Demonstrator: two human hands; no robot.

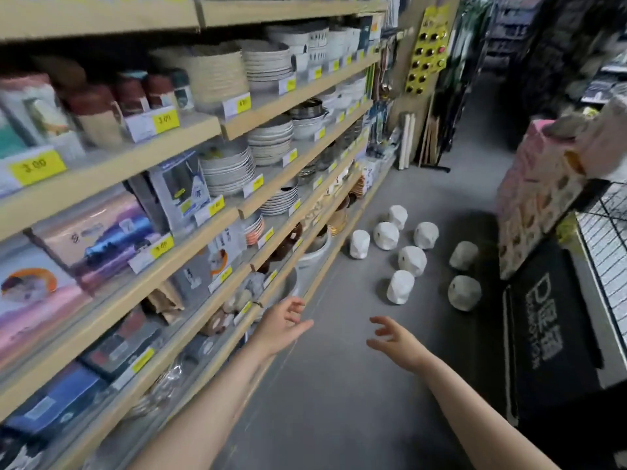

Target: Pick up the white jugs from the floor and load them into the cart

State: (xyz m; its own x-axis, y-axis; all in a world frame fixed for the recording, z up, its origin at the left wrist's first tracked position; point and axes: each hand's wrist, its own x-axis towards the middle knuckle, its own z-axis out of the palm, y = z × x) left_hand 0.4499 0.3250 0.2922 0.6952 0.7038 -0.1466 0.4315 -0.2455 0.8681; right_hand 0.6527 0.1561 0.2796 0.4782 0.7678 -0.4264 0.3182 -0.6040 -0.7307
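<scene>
Eight faceted white ceramic jugs [400,287] on grey floor (aisle); left hand [281,325], right hand [397,340] spread wide, empty, short of them

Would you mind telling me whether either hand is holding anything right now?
Nothing is held: left hand and right hand are open, short of the jugs.

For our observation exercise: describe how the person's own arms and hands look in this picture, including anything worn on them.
Both forearms are bare as far as the picture shows, with no sleeves in view. The left hand and the right hand wear no gloves, and no watch, bracelet or ring can be seen. The picture is slightly blurred.
</scene>
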